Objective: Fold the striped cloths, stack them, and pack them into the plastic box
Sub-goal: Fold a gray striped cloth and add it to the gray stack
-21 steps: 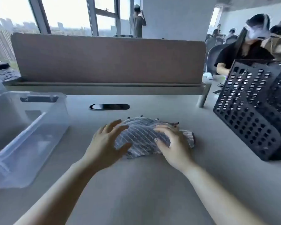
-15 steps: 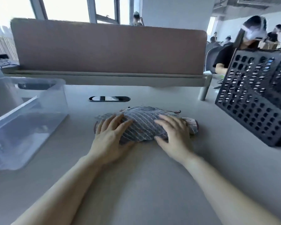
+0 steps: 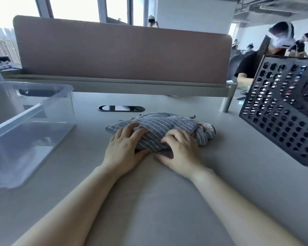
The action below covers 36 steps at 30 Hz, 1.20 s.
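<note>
Both hands have slid nearer on the striped cloths [image 3: 160, 125]: left hand [image 3: 123, 150] presses flat, right hand [image 3: 182, 151] seemingly pinches the near edge (lift towards the plastic box [image 3: 64, 112] likely).

Left hand [image 3: 123, 151] on striped cloths [image 3: 164, 125], right hand [image 3: 182, 151] seemingly gripping them, plastic box [image 3: 68, 110] left
</note>
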Each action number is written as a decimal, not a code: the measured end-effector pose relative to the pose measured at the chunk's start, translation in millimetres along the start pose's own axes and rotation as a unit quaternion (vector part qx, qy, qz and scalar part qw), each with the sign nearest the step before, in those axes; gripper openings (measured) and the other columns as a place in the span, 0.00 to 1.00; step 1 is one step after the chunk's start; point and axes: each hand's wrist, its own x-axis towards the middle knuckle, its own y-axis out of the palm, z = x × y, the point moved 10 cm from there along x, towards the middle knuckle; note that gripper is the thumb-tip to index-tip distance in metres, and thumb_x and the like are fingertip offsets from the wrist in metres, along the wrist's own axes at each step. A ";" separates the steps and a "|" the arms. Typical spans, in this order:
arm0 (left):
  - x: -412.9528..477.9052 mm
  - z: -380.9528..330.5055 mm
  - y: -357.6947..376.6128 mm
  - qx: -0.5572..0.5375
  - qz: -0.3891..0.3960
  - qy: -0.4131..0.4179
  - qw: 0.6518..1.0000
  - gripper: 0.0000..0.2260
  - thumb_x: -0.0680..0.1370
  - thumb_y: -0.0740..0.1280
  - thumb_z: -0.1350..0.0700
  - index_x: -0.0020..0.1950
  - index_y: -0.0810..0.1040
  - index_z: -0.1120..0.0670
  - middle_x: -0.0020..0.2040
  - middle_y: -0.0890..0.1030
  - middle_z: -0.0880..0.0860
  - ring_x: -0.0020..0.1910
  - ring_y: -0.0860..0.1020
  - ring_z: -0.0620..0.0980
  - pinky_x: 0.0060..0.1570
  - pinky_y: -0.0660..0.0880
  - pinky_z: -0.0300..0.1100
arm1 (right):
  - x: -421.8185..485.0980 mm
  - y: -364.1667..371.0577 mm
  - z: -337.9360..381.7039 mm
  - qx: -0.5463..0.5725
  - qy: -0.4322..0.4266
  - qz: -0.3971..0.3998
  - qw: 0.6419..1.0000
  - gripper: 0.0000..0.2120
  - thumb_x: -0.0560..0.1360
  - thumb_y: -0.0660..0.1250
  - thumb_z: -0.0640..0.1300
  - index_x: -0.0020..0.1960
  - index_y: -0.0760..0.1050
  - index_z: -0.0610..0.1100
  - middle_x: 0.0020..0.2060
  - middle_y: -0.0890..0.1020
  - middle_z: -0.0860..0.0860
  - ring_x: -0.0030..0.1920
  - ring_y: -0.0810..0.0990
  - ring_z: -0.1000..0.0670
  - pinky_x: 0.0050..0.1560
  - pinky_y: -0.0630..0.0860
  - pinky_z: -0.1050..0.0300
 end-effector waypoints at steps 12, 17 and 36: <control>2.8 7.6 -23.4 -0.064 -0.096 -0.003 0.993 0.21 0.73 0.69 0.57 0.66 0.74 0.48 0.70 0.72 0.48 0.70 0.68 0.54 0.68 0.63 0.50 | 0.8 -49.1 -1.0 0.186 0.038 -0.170 0.967 0.05 0.78 0.55 0.45 0.50 0.68 0.45 0.55 0.80 0.46 0.55 0.78 0.44 0.54 0.74 0.51; 2.4 23.7 -42.3 -0.162 -0.126 -0.117 0.972 0.17 0.75 0.62 0.63 0.61 0.75 0.48 0.60 0.79 0.50 0.59 0.75 0.56 0.51 0.71 0.47 | -7.7 -63.1 -25.6 0.261 0.089 -0.209 0.938 0.04 0.79 0.53 0.48 0.52 0.65 0.51 0.53 0.78 0.52 0.55 0.77 0.53 0.57 0.72 0.57; 6.3 -14.4 -27.8 0.042 -0.138 -0.049 0.988 0.22 0.72 0.68 0.55 0.65 0.72 0.45 0.66 0.74 0.48 0.64 0.71 0.56 0.59 0.66 0.49 | -7.1 -29.4 7.0 0.214 0.026 -0.031 0.976 0.11 0.73 0.64 0.33 0.55 0.76 0.37 0.64 0.74 0.43 0.67 0.70 0.46 0.67 0.59 0.64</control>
